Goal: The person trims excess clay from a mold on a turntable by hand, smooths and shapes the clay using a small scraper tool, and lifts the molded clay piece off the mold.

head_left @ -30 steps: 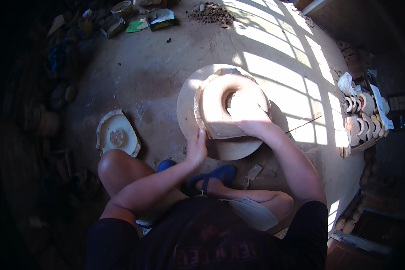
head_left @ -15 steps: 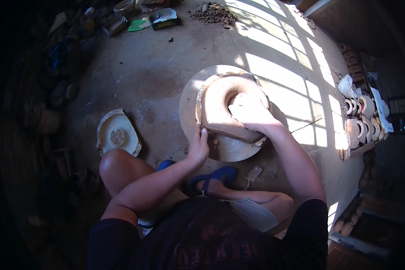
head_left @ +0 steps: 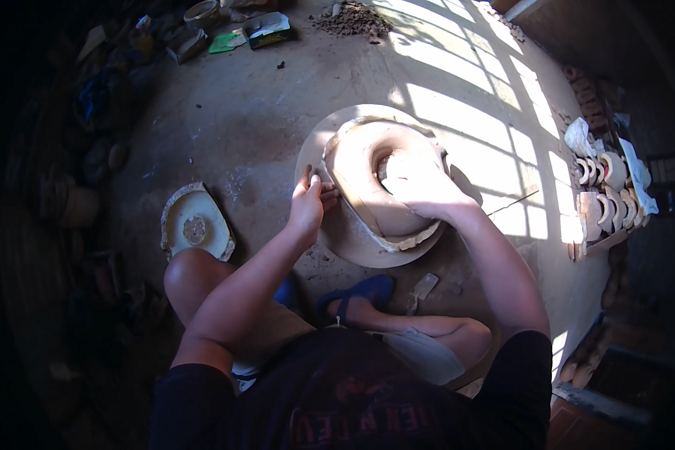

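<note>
A thick, rounded clay form (head_left: 352,165) with a deep hollow lies in a pale mould (head_left: 373,234) with a rough, chipped rim. Under the mould is a round, flat disc (head_left: 334,244) on the floor. My right hand (head_left: 416,187) reaches into the hollow from the right; bright sun washes it out, and its fingertips are hidden in the clay. Beside the mould's left edge, my left hand (head_left: 307,204) has its fingers apart, their tips at or close to the rim. It holds nothing that I can see.
A second pale mould (head_left: 176,217) with a round centre lies left, by my knee. Clay lumps (head_left: 352,20) and boxes (head_left: 268,30) are at the far side. Curved clay pieces (head_left: 611,202) stand on a rack at right. A thin stick (head_left: 514,202) lies right of the disc.
The mould and clay have turned clockwise, so the straight side faces more to the left. My left hand has shifted left and away from me, its fingers spreading. My right hand stays in the hollow.
</note>
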A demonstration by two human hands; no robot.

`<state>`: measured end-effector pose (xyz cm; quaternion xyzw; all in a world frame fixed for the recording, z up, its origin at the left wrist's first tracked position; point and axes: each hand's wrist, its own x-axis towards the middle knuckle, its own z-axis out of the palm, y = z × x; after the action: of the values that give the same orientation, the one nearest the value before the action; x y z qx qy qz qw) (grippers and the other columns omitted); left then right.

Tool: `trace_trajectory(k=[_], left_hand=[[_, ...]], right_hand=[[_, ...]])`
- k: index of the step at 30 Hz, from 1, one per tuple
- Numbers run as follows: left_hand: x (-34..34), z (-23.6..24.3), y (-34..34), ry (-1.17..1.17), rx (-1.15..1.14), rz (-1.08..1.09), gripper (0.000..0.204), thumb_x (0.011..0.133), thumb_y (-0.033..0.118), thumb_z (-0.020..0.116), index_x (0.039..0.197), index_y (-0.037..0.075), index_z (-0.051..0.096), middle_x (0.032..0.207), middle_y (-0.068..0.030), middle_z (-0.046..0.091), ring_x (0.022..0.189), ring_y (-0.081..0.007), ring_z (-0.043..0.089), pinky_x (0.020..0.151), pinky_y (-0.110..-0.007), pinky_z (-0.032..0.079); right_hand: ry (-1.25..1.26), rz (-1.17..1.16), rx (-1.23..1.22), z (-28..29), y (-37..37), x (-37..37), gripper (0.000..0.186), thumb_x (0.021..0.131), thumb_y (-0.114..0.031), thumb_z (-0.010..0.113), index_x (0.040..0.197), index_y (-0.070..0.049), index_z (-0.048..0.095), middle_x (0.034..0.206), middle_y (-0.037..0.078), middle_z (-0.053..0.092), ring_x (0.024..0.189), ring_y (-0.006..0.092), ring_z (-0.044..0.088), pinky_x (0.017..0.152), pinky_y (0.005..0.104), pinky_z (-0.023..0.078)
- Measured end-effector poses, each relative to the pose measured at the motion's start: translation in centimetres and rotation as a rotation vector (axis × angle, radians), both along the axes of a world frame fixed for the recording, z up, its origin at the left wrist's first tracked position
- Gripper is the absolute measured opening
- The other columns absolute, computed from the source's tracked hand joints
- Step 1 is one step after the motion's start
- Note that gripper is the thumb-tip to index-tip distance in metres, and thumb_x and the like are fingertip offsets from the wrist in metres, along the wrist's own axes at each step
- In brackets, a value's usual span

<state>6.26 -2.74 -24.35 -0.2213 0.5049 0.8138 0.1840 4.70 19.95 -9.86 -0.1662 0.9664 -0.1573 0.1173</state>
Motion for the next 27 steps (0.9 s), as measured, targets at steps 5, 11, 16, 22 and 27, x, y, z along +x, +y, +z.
trace_trajectory(k=[5, 11, 16, 22, 27], left_hand=[[6.8, -0.4, 2.9, 0.214, -0.142, -0.131, 0.066, 0.115, 0.032, 0.041, 0.168, 0.002, 0.014, 0.152, -0.0248, 0.051, 0.137, -0.0322, 0.054, 0.117, -0.042, 0.042], [8.1, -1.6, 3.2, 0.466, -0.532, -0.183, 0.057, 0.114, 0.029, 0.04, 0.158, -0.007, 0.034, 0.152, -0.0324, 0.045, 0.146, -0.0429, 0.042, 0.122, -0.046, 0.031], [3.0, -1.0, 1.6, 0.389, -0.258, -0.11, 0.051, 0.115, 0.025, 0.043, 0.154, -0.008, 0.042, 0.151, -0.0258, 0.053, 0.141, -0.0326, 0.05, 0.119, -0.04, 0.038], [2.5, 0.7, 1.0, 0.291, -0.291, 0.024, 0.064, 0.115, 0.032, 0.044, 0.162, -0.008, 0.025, 0.157, -0.0224, 0.045, 0.144, -0.0262, 0.046, 0.121, -0.036, 0.034], [4.2, 0.4, 2.4, 0.288, -0.261, -0.014, 0.066, 0.115, 0.031, 0.042, 0.163, -0.007, 0.017, 0.153, -0.0229, 0.049, 0.13, -0.0256, 0.056, 0.107, -0.037, 0.047]], right_hand=[[0.016, -0.013, -0.078, -0.4, 0.0, -0.4, 0.024, 0.094, -0.014, 0.056, 0.105, 0.0, 0.073, 0.102, 0.021, 0.075, 0.099, 0.0337, 0.07, 0.089, 0.0435, 0.055], [-0.041, 0.025, -0.065, -1.2, 1.0, -1.2, 0.022, 0.093, -0.014, 0.057, 0.098, -0.002, 0.075, 0.096, 0.019, 0.075, 0.092, 0.0336, 0.072, 0.086, 0.0441, 0.056], [-0.046, 0.087, -0.04, -1.9, 1.6, -1.4, 0.023, 0.094, -0.016, 0.058, 0.103, -0.001, 0.073, 0.1, 0.021, 0.075, 0.098, 0.0342, 0.071, 0.09, 0.0465, 0.055], [-0.031, -0.025, -0.164, -1.0, 1.9, -0.4, 0.024, 0.093, -0.015, 0.059, 0.108, 0.001, 0.07, 0.101, 0.022, 0.075, 0.101, 0.0353, 0.071, 0.091, 0.0469, 0.055], [-0.071, 0.061, -0.107, -1.1, 2.2, -1.1, 0.024, 0.093, -0.016, 0.059, 0.108, 0.0, 0.069, 0.102, 0.022, 0.074, 0.099, 0.0374, 0.071, 0.089, 0.0476, 0.055]])
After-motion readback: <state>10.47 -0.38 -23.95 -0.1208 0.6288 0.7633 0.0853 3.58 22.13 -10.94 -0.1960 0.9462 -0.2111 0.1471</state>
